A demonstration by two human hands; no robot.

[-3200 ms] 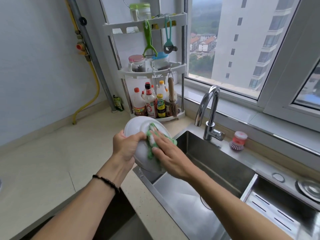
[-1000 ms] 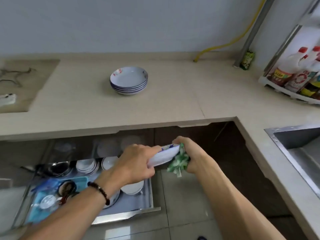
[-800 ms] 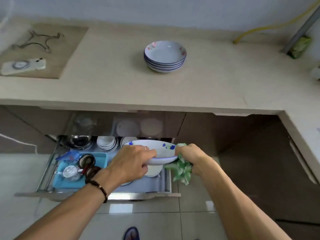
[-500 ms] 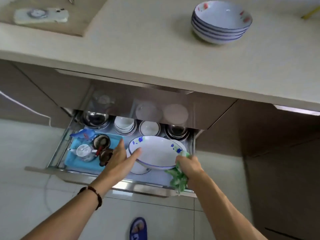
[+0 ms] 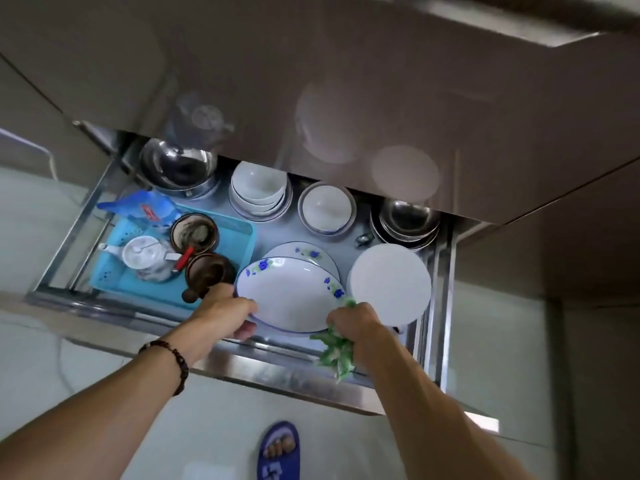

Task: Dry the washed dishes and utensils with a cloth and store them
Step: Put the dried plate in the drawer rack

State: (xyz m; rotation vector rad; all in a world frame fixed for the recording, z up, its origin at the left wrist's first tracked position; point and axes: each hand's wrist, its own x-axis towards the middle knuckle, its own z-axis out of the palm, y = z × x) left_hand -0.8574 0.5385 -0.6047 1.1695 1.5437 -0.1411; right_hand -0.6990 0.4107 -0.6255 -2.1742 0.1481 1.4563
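Observation:
A white oval dish with blue flowers (image 5: 289, 296) hangs low over the open pull-out drawer (image 5: 294, 372), just above a matching dish (image 5: 311, 252) that lies there. My left hand (image 5: 225, 315) grips the held dish's near-left rim. My right hand (image 5: 356, 322) holds its near-right rim and also clutches the green-and-white cloth (image 5: 334, 355), which dangles below the fist.
The drawer holds a white round plate (image 5: 389, 284) at right, stacked white bowls (image 5: 258, 192), steel bowls (image 5: 405, 221), a steel pot (image 5: 176, 168) and a blue tray (image 5: 228, 237) with a teapot and brown jars. The cabinet front overhangs the drawer's back. A blue slipper (image 5: 278, 452) is on the floor.
I have turned from the sink to the drawer and bent down. Both hands have lowered the dish from waist height to just above the matching dish in the drawer.

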